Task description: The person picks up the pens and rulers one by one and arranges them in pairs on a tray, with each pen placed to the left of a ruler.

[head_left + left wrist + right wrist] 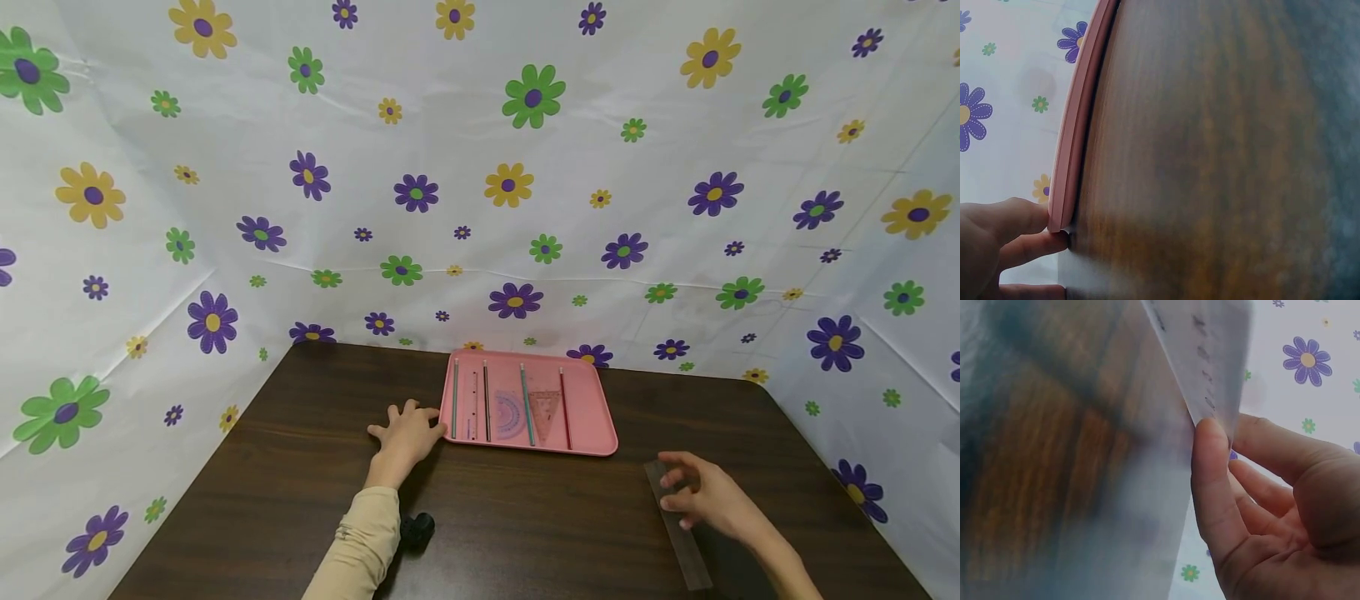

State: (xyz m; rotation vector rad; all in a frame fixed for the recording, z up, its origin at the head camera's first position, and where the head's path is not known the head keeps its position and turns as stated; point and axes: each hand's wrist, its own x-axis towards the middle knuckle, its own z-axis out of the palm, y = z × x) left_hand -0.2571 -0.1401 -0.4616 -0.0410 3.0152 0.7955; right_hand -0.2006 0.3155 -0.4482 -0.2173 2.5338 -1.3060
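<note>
My left hand (403, 435) touches the front left corner of a pink tray (596, 417), its fingers spread; in the left wrist view the thumb and a finger meet the tray's rim (1071, 144). In the tray lie several pencils (527, 404), a short clear ruler (473, 406), a protractor (510, 415) and a pink-tinted set square (544, 408). To the right of the tray, my right hand (701, 496) pinches a long clear ruler (681, 542) between thumb and fingers. Blurred dark markings show on this ruler (1207, 356) in the right wrist view.
The dark wooden table (525, 517) runs back to a flowered white sheet (450, 167), which also hangs at both sides. A small black object (417, 532) shows beside the left sleeve (360, 542).
</note>
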